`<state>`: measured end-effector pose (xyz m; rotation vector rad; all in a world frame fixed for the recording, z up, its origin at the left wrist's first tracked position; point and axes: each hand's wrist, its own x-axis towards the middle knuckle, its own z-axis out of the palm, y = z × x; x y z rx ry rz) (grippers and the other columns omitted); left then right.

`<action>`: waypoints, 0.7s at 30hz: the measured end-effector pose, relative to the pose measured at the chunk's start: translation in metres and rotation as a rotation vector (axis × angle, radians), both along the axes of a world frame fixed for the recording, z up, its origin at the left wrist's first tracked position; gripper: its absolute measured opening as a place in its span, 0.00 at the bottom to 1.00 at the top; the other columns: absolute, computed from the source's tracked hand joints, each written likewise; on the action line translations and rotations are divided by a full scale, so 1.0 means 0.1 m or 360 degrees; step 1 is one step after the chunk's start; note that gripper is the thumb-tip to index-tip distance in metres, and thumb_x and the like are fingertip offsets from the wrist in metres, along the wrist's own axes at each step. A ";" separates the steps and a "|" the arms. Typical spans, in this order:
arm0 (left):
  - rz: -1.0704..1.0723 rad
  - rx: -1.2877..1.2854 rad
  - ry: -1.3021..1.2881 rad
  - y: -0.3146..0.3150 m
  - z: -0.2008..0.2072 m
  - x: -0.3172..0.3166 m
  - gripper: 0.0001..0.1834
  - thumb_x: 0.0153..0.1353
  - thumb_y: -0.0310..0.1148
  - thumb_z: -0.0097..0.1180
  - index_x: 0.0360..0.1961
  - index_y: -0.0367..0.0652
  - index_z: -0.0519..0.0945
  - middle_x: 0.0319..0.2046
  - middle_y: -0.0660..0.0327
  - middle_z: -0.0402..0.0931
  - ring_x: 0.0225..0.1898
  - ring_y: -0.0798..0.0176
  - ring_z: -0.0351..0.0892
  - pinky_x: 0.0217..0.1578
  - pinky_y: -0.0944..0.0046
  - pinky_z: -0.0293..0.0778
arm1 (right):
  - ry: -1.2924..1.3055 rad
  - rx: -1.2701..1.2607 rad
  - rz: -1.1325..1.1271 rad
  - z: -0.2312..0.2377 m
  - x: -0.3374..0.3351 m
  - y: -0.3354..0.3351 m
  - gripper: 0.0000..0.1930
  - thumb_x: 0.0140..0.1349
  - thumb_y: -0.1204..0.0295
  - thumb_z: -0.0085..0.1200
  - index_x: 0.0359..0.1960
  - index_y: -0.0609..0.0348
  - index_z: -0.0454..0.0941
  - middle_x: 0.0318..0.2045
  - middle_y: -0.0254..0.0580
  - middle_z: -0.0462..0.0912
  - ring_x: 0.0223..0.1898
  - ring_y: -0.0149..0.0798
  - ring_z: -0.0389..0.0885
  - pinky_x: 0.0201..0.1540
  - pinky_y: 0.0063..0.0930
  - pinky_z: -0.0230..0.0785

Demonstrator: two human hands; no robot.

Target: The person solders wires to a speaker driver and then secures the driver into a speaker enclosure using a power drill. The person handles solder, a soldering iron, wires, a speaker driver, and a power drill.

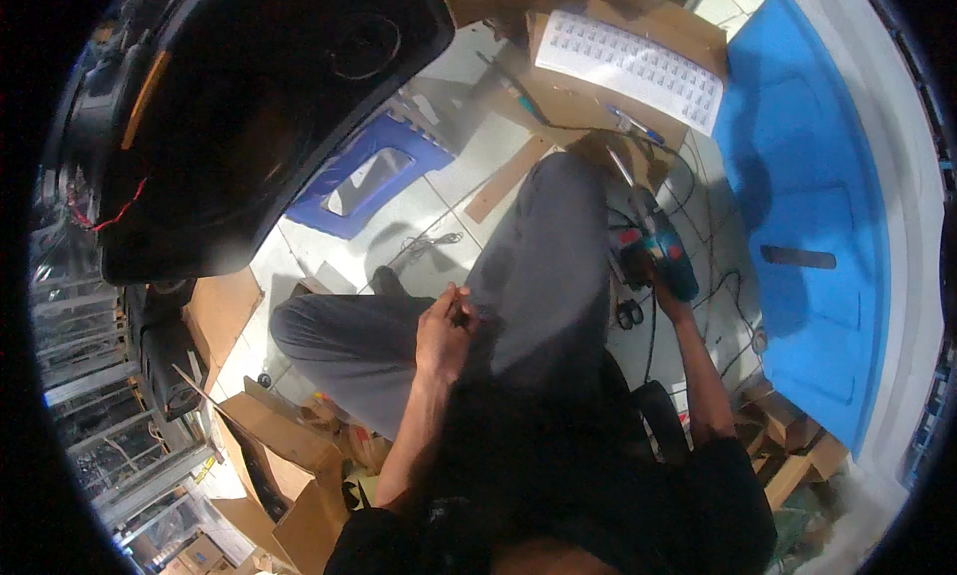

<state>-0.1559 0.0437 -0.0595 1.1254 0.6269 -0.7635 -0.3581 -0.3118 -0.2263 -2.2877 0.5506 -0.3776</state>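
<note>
My right hand (660, 282) is wrapped round a teal and black power drill (655, 238) with red patches, to the right of my raised knee. Its long metal bit points away and up to the left. Over my lap, my left hand (445, 328) is closed with thumb and fingers together. Something small and dark may be between those fingertips, too small to make out. Below the drill, a pair of black-handled scissors (629, 314) lies on the floor.
A big black casing (259, 107) stands at the far left, near a blue plastic stool (419, 158). A blue panel (807, 216) rises on the right. Cardboard with a printed sheet (630, 69) and a pen (636, 126) lies ahead. Cables trail beside the drill; cardboard boxes (289, 475) sit lower left.
</note>
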 end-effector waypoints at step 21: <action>0.0137 -0.0191 -0.0146 0.19 0.32 0.36 0.16 0.70 0.43 0.52 0.31 0.42 0.75 0.22 0.67 0.68 0.20 0.70 0.64 0.20 0.70 0.55 | -0.0448 -0.0207 -0.0306 3.15 1.02 0.01 0.08 0.65 0.75 0.55 0.40 0.68 0.82 0.26 0.47 0.84 0.26 0.37 0.80 0.33 0.29 0.71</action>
